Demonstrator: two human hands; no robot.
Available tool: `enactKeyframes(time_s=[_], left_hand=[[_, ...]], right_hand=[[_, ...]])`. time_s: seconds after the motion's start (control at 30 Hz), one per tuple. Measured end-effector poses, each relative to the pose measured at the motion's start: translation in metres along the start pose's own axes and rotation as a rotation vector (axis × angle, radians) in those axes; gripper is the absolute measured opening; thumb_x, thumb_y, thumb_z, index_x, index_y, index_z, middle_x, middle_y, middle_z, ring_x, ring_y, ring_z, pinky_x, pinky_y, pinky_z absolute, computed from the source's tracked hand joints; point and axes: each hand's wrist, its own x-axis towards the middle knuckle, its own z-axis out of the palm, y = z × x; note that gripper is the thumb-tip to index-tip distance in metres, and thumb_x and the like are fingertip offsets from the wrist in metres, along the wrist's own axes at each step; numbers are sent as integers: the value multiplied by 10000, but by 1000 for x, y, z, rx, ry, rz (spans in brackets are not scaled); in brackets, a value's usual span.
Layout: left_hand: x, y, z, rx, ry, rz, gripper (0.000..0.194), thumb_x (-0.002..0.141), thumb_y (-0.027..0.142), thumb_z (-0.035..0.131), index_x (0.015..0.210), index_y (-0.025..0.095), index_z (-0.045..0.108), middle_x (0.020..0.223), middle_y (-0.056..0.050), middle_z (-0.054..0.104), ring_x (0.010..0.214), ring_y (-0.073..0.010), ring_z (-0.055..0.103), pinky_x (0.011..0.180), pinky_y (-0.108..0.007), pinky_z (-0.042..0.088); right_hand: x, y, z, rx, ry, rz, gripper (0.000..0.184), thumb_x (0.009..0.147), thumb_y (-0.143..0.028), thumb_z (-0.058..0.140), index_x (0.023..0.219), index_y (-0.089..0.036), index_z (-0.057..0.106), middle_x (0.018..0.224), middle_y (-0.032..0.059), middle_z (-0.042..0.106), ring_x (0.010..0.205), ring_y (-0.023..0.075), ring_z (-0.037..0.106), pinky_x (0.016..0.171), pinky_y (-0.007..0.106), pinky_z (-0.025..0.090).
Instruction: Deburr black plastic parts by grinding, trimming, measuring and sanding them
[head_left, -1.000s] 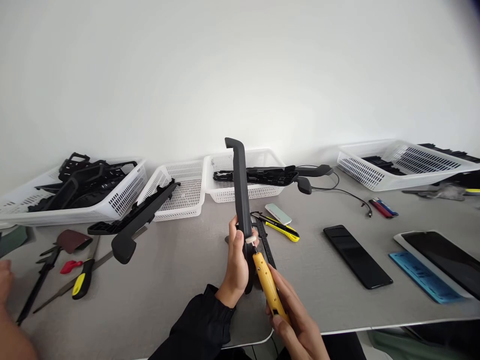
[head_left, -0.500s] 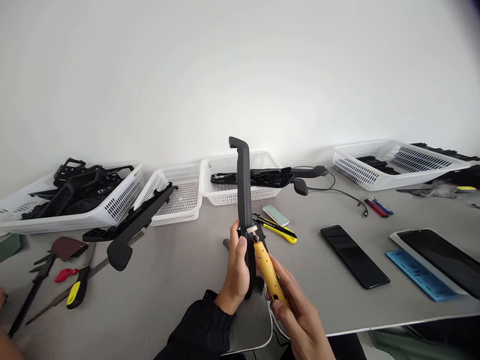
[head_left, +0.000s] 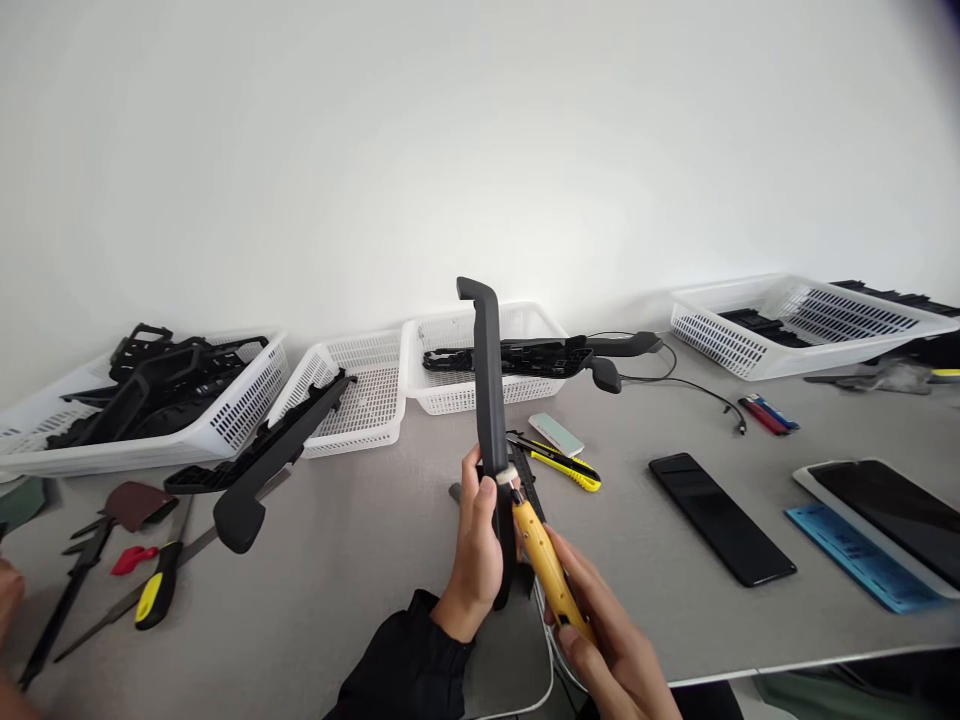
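Note:
My left hand (head_left: pixel 474 545) is wrapped round the lower part of a long black plastic part (head_left: pixel 490 400), which stands upright with a hooked top end. My right hand (head_left: pixel 615 650) grips a yellow-handled tool (head_left: pixel 546 565) by its handle. The tool's pale tip touches the black part's edge just above my left fingers. Both hands are over the near middle of the grey table (head_left: pixel 360 560).
White baskets (head_left: pixel 367 400) holding black parts line the back. A loose black part (head_left: pixel 259 460) leans out of one. Hand tools (head_left: pixel 154 585) lie at left, a yellow knife (head_left: pixel 562 460) behind my hands, a black phone (head_left: pixel 720 520) and tablet (head_left: pixel 892 510) at right. Another person's hand (head_left: pixel 9 600) shows at far left.
The black part and tool tip stay together, shifting slightly; the tool tip sits a little lower on the part than half a second ago. The other person's hand reappears at the left edge.

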Motion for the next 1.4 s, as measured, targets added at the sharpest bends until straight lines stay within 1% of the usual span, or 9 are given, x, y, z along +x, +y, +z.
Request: enactKeyframes(time_s=[0.2, 0.4, 0.57, 0.73, 0.87, 1.03, 1.13, 1.3, 1.4], left_hand=[[1, 2, 2, 19, -22, 19, 604, 1033, 663, 616, 1501, 295, 507, 998, -40, 652, 807, -174, 587, 615, -241, 493], [0, 4, 6, 56, -26, -39, 580, 1018, 668, 645, 1446, 288, 553, 890, -3, 647, 643, -149, 544, 567, -258, 487], [6, 10, 8, 50, -39, -11, 449, 987, 620, 725, 1238, 257, 642, 855, -2, 665, 731, -181, 636, 653, -280, 525], [11, 7, 2, -10, -69, -76, 356, 901, 500, 859, 963, 208, 665, 886, -15, 699, 733, -137, 620, 711, -261, 531], [15, 5, 0, -88, -90, -165, 403, 822, 404, 925, 1097, 187, 726, 977, -57, 741, 783, -147, 631, 711, -262, 546], [21, 9, -3, -152, -95, -285, 727, 796, 233, 927, 1455, 257, 621, 1137, -75, 781, 823, -156, 682, 741, -279, 570], [21, 11, -4, -168, -119, -286, 854, 767, 167, 914, 1531, 290, 553, 1198, -76, 787, 844, -176, 719, 803, -317, 584], [21, 7, -3, -208, -38, -295, 469, 839, 415, 903, 1225, 219, 721, 1220, -95, 804, 849, -196, 730, 763, -307, 575], [24, 2, -4, -227, 59, -334, 546, 827, 644, 876, 1085, 173, 781, 1008, -90, 813, 745, -181, 701, 672, -280, 547]], right_hand=[[-17, 7, 3, 19, 35, -33, 526, 1114, -373, 521, 1635, -344, 588, 1719, 71, 530, 1550, 339, 549, 971, 295, 656], [7, -4, -8, -7, 9, -11, 535, 1103, -347, 555, 1637, -343, 585, 1717, 55, 532, 1574, 315, 520, 1199, 384, 548], [29, -15, -11, 200, 4, 74, 568, 1062, -392, 635, 1623, -312, 600, 1605, 112, 640, 1232, 311, 744, 994, 396, 658], [29, -13, -12, 334, 51, 138, 603, 1018, -452, 720, 1597, -317, 618, 1399, 119, 742, 1003, 256, 720, 861, 361, 643], [25, -13, -17, 371, 97, 143, 628, 986, -509, 755, 1570, -307, 643, 1218, 112, 757, 871, 222, 665, 748, 321, 607], [25, -16, -22, 349, 119, 155, 623, 951, -533, 780, 1526, -315, 681, 1125, 102, 777, 867, 237, 686, 755, 331, 611], [25, -12, -24, 312, 90, 170, 602, 958, -502, 768, 1523, -312, 686, 1248, 118, 787, 933, 258, 723, 838, 368, 635], [24, -7, -25, 242, 60, 180, 585, 959, -449, 753, 1527, -328, 689, 1522, 115, 707, 1202, 318, 748, 1000, 408, 641], [21, -7, -24, 240, 37, 185, 553, 978, -428, 736, 1523, -343, 693, 1591, 102, 664, 1400, 339, 675, 1086, 407, 617]])
